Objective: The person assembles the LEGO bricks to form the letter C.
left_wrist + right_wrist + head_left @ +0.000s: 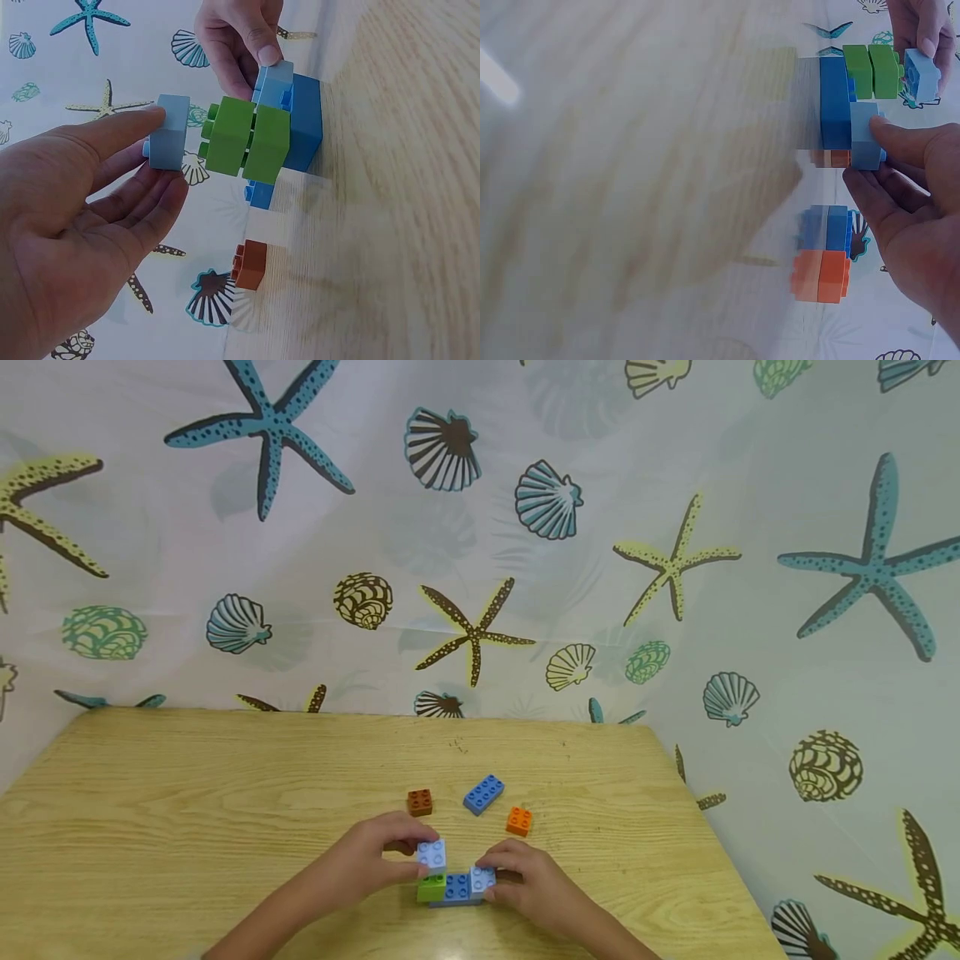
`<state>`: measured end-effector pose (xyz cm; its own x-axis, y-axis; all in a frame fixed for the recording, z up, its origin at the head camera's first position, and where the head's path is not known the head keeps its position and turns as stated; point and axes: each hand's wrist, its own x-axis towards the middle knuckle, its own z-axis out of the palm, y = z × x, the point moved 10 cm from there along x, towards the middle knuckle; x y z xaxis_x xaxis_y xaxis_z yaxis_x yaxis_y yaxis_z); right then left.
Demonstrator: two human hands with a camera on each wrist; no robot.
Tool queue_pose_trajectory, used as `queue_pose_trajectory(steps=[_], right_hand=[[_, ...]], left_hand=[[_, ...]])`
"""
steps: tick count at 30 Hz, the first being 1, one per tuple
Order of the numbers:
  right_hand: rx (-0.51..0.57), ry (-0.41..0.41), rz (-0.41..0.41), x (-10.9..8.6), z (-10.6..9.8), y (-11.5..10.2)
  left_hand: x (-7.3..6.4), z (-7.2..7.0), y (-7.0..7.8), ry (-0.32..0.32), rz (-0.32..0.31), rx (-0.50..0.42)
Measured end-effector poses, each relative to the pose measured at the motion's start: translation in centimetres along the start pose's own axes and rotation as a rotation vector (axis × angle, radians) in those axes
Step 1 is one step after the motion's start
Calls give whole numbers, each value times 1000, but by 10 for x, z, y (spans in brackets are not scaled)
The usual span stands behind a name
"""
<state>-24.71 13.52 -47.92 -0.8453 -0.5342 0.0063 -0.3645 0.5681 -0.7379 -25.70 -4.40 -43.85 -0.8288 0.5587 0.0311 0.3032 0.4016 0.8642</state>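
Observation:
My left hand [375,858] pinches a light blue brick [171,133] between thumb and fingers, just above two stacked green bricks [231,139]. A narrow gap shows between that brick and the upper green studs. The green pair stands on the left end of a longer blue brick [835,105] lying on the table. On this base's right end sits a second light blue brick [865,136]. Thumb and fingers of my right hand [534,883] grip it by its sides. Bare blue studs show between the two ends in the head view.
Beyond the hands, a brown brick [420,802], a blue brick [483,794] and an orange brick [519,821] lie loose on the wooden table [225,793]. A curtain [480,527] printed with starfish and shells hangs behind the table and along its right side.

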Motion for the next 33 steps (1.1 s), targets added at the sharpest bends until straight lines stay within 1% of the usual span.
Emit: queue_pose_trajectory(steps=[3, 10, 17, 27, 33], right_hand=[[5, 5, -9, 0, 0, -2], [16, 10, -23, -1, 0, -4], [9, 10, -33, 0, 1, -4], [3, 7, -15, -1, 0, -3], [11, 7, -7, -1, 0, -4]], left_hand=[[-1, 2, -1, -10, -1, 7], [-4, 6, 0, -29, 19, 1], [-2, 9, -6, -38, -15, -3], [0, 12, -6, -40, -22, 8], [2, 14, -6, -51, -50, 21]])
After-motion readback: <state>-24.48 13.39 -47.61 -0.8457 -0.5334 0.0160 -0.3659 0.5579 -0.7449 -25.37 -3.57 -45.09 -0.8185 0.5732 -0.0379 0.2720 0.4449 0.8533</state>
